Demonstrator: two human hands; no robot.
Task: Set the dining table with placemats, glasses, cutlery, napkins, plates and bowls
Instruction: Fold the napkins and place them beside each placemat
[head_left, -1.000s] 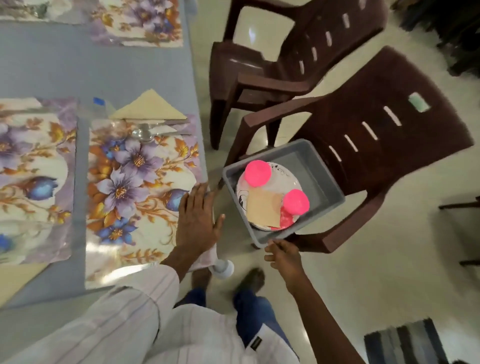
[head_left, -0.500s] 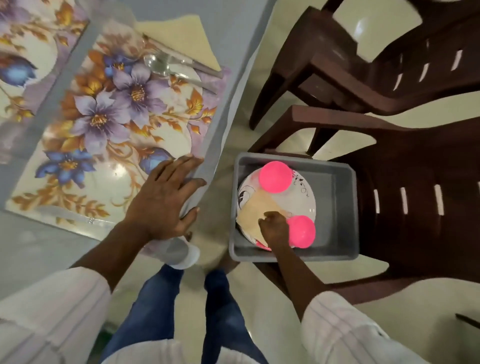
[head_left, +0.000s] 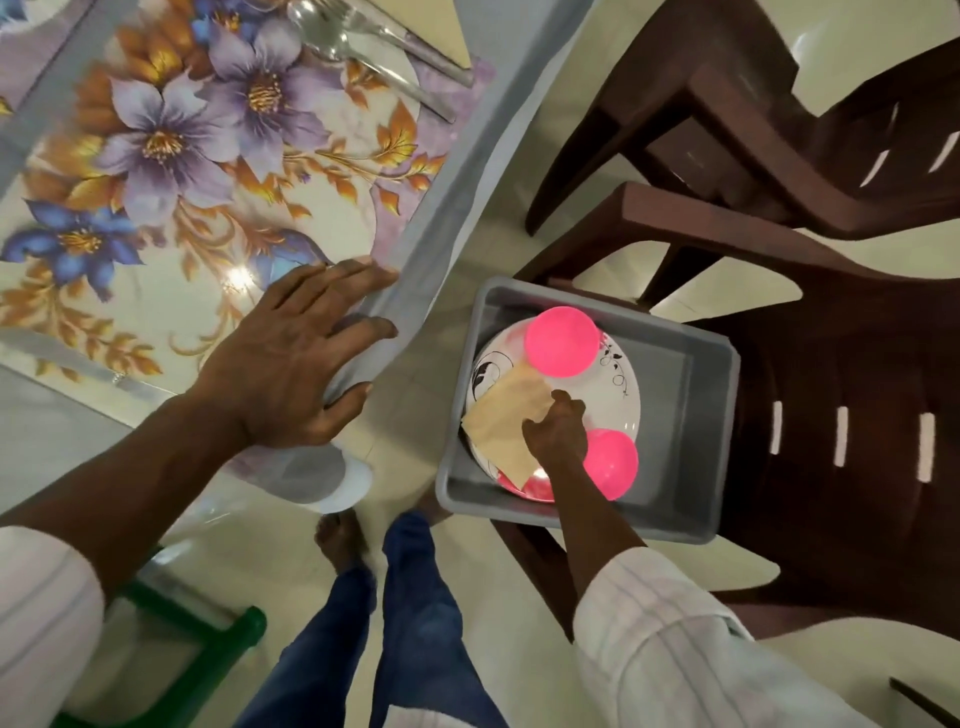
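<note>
A grey bin (head_left: 691, 415) sits on a brown chair seat and holds a white patterned plate (head_left: 621, 387), two pink bowls (head_left: 561, 340) (head_left: 613, 462) and a tan napkin (head_left: 501, 426). My right hand (head_left: 556, 434) reaches into the bin and pinches the napkin at its right edge, lifting it slightly off the plate. My left hand (head_left: 296, 364) rests flat, fingers spread, on the near corner of the floral placemat (head_left: 182, 171) at the table edge. A spoon and fork (head_left: 363, 41) lie at the placemat's far end.
Two brown plastic chairs (head_left: 779, 171) stand close to the table's right side. The grey tablecloth (head_left: 467, 156) hangs over the edge. A white table leg foot (head_left: 337, 486) and a green frame (head_left: 218, 639) are near my feet.
My right hand went from the bin's near rim down onto the napkin and now pinches it. The view has moved closer to the bin. My left hand stayed on the placemat corner.
</note>
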